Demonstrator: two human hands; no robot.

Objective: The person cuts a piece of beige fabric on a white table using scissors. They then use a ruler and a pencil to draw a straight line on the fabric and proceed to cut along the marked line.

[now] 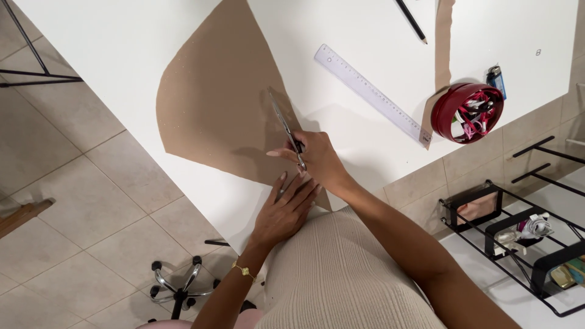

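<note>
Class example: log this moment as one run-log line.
right hand: scissors cutting brown paper | left hand: flat on paper | ruler: nearby

Home craft room: tiled floor (91,201), white worktable (122,55), ruler (372,94).

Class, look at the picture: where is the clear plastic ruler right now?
The ruler lies slanted on the white table, in the upper right of the head view, between the brown paper and the red bowl, beyond the right hand.

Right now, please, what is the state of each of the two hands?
Left hand: open, flat, pressing down the brown paper at the table edge.
Right hand: closed on the scissors, blades in the brown paper.
</note>
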